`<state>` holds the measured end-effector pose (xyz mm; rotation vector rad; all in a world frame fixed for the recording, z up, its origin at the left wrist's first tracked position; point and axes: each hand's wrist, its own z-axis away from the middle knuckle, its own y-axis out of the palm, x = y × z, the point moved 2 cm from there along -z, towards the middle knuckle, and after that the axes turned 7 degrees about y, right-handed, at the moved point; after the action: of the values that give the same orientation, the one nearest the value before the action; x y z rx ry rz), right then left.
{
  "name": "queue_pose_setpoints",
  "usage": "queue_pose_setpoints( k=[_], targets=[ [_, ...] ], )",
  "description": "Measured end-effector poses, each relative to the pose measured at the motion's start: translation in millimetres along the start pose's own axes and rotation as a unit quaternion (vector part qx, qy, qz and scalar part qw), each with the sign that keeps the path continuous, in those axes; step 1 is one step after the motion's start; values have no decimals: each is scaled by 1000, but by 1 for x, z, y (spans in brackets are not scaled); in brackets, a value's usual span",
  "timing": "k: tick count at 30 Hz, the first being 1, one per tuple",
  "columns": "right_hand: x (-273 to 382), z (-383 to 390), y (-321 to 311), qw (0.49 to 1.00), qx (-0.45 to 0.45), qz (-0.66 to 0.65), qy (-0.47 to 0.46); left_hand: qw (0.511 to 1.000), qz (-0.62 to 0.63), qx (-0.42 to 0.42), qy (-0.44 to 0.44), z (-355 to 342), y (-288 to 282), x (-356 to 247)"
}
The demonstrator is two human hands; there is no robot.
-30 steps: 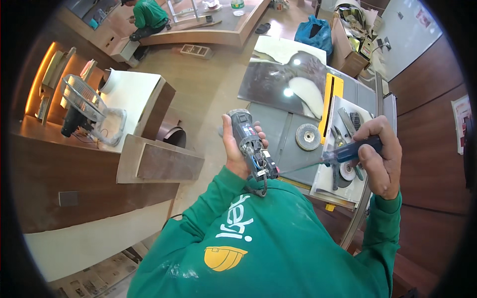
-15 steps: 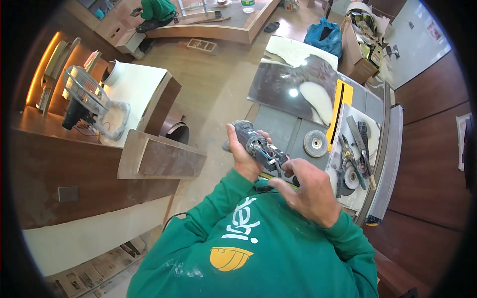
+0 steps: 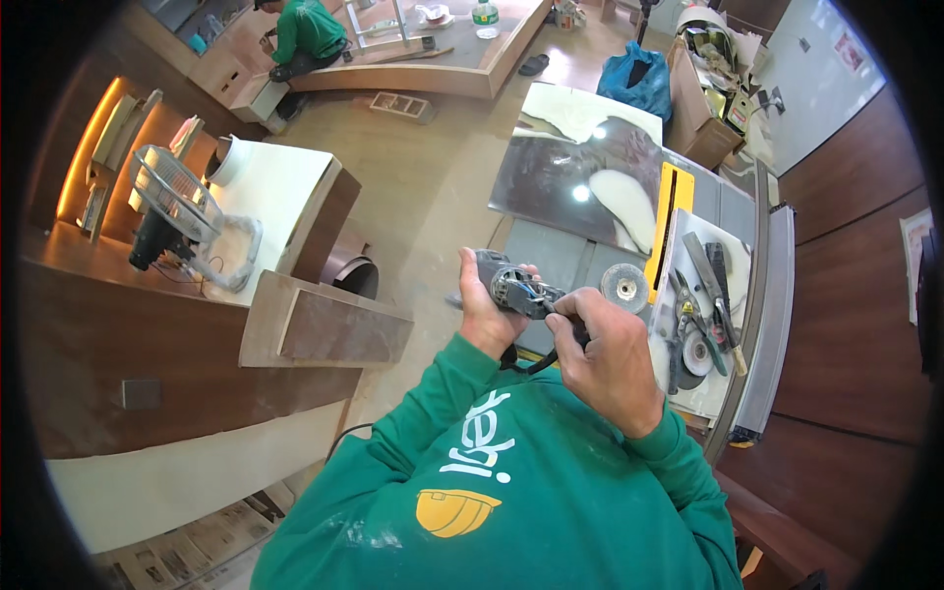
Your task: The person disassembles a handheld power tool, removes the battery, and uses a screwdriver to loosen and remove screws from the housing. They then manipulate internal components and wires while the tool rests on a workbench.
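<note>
My left hand (image 3: 489, 317) is wrapped from below around a grey angle grinder (image 3: 513, 287). Its casing is open toward the tail, baring thin blue and white wires. At that tail end my right hand (image 3: 617, 362) is closed, thumb and forefinger pinching close to the wires; the exact bit between the fingertips is too small to make out. A black cord (image 3: 539, 367) hangs below the tool, partly behind the right hand. Just beyond, a round grinding disc (image 3: 624, 287) lies on the grey saw table (image 3: 553, 258).
Pliers (image 3: 688, 310), a long flat blade and a smaller disc (image 3: 698, 352) lie on a white board at right. A glossy dark panel (image 3: 560, 177) covers the table's far part. A fan (image 3: 177, 202) stands left on a cabinet. Far off, a person (image 3: 310, 34) sits by a platform.
My right hand has moved slightly left, its thumb and fingers closing at the grinder's tail. The grinder is tilted flatter in my left hand. The view has shifted slightly.
</note>
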<state>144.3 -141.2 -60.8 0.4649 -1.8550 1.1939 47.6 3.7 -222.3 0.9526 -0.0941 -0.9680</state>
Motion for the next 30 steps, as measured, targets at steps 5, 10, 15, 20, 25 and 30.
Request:
queue_pose_setpoints(
  k=[5, 10, 15, 20, 25, 30],
  targets=[
    [1, -8, 2, 1000, -3, -18, -18, 1000, -9, 24, 7, -4, -3, -6],
    [1, -8, 3, 1000, 9, -18, -18, 1000, -6, 20, 9, -2, -4, -6],
    [1, -4, 5, 999, 16, -17, -32, 999, 12, 32, 10, 1, -2, -8],
    [6, -3, 7, 998, 15, -38, -39, 999, 18, 49, 6, -6, -10, -8],
    [7, -3, 7, 997, 9, -49, -57, 998, 35, 52, -11, -7, -11, -10],
    [14, -19, -35, 995, -53, -81, -11, 996, 29, 82, -29, 1, -11, -14]
  ],
)
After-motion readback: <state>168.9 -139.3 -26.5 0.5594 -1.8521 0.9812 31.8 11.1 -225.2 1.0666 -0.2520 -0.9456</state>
